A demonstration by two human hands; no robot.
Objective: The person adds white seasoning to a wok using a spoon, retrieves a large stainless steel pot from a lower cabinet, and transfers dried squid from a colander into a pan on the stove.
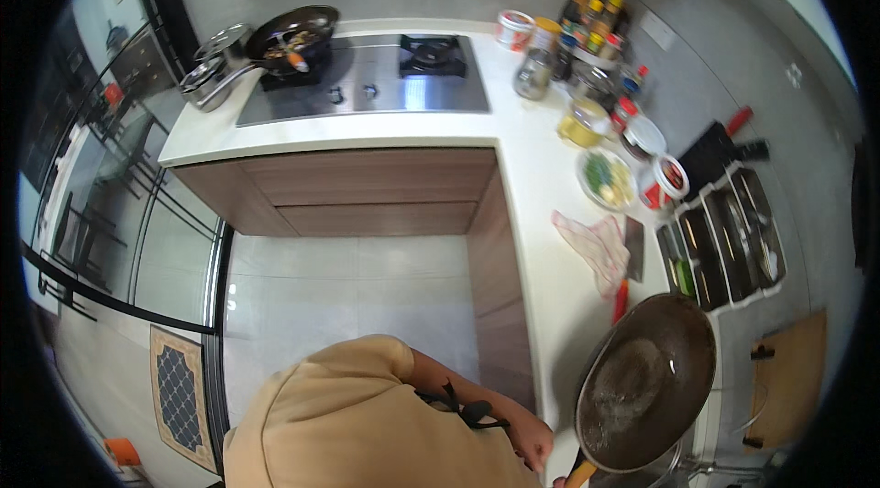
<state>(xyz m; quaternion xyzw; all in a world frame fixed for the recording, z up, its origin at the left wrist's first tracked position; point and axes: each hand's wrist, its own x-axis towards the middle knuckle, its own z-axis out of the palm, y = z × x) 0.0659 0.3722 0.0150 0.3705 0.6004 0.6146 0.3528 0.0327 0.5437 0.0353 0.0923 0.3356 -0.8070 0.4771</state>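
Note:
A dark wok, wet inside, is tilted above the countertop and sink edge at the lower right. Its wooden handle runs to the bottom rim of the view. Only a bit of my right hand shows there, at the handle; the rest is cut off. My left hand is by the counter's front edge, fingers curled and mostly hidden, left of the wok. Beyond the wok lie a cleaver with a red handle and a pinkish-white cloth.
A second wok holding food and a spatula sits on the gas hob. A plate of chopped greens and garlic, several bottles and jars, a utensil tray and a faucet line the counter. A glass door stands left.

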